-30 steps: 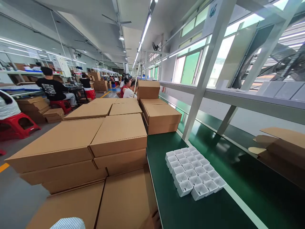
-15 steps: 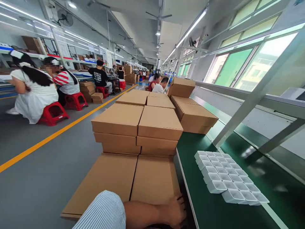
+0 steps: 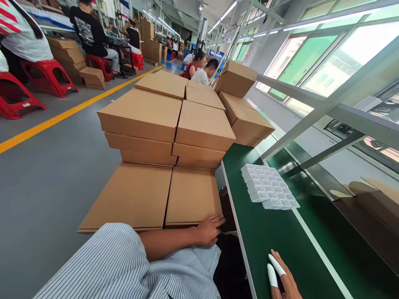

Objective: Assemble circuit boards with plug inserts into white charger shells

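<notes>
My left hand (image 3: 209,230) reaches across from a striped sleeve and lies at the near right corner of a closed brown cardboard box (image 3: 193,195). Its fingers stretch toward the bench edge, with nothing seen in them. A second flat box (image 3: 134,195) sits beside it on the left. At the bottom right, partly cut off by the frame, my right hand (image 3: 282,280) is over the green bench top (image 3: 268,232). White covers sit on two of its fingers, which are spread and hold nothing. Beyond it stands a grid of small white plastic trays (image 3: 268,187).
Higher stacks of cardboard boxes (image 3: 143,110) rise just beyond, and more boxes (image 3: 246,116) stand on the bench. A slanted metal strut (image 3: 299,124) crosses on the right. Cut cardboard (image 3: 368,207) lies at far right. Seated people and red stools (image 3: 50,79) line the left aisle.
The view has tipped downward and turned. My left hand has moved from beside the bench edge onto the near box's corner area. My right hand has come into view at the bottom right.
</notes>
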`<state>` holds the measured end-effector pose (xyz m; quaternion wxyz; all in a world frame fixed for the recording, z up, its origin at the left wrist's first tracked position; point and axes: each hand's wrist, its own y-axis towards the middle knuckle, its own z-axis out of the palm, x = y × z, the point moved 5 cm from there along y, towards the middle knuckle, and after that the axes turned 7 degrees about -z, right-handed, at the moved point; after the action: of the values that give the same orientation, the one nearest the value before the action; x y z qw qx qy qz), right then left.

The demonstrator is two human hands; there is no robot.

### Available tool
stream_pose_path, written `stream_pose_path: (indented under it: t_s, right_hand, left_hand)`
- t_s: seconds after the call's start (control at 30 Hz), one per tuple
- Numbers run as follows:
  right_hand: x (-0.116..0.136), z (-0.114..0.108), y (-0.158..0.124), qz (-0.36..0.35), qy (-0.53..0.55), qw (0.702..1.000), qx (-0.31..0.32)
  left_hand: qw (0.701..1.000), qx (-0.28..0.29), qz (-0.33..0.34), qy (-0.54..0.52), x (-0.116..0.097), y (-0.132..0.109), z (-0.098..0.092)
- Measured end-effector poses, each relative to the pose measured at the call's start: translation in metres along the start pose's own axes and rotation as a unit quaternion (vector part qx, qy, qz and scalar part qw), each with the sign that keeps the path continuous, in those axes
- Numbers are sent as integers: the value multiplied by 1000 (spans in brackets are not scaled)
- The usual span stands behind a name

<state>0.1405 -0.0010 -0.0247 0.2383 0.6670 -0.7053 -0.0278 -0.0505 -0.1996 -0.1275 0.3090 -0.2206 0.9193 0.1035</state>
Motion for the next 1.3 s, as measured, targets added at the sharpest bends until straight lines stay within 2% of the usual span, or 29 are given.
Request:
stream_pose_path:
  t_s: [0.17,0.27,0.37,0.5,0.6,0.7,0.8,0.87,0.97,1.1,1.2,1.3]
  right_hand:
    - [1,-2,1,-18,-23,998,-49]
    - [11,-4,6,-30,-18,998,-57]
    - [20,-8,11,-42,-13,998,-48]
    - [26,-12,14,-53,-20,997,-52]
    - [27,-13,15,-43,-21,997,-54]
    - [30,-16,15,-28,-18,997,-64]
    - [33,-14,19,-10,4,999,-38]
    - [31,-13,21,36,15,999,-34]
    - [29,-9,24,63,-9,998,-15]
    - [29,-7,21,32,-54,998,-4]
    - [27,-4,21,2,-117,993,18]
    - [20,-3,22,-29,-165,986,29]
  left_hand:
    - [988,32,-86,-122,-13,-21,-7]
    - [977,76,-94,-173,-32,-32,-16]
    - [967,138,-52,-209,-60,-38,-22]
    - [941,193,73,-268,-106,-33,-28]
    - [922,191,140,-305,-137,-16,-41]
    - [908,177,180,-333,-167,12,-63]
    - [907,156,182,-347,-193,54,-80]
    - [913,139,175,-341,-211,87,-82]
    - [922,117,192,-317,-240,136,-70]
    - [926,107,238,-273,-271,186,-33]
    - [941,99,233,-223,-268,209,-3]
    - [953,123,225,-164,-246,221,20]
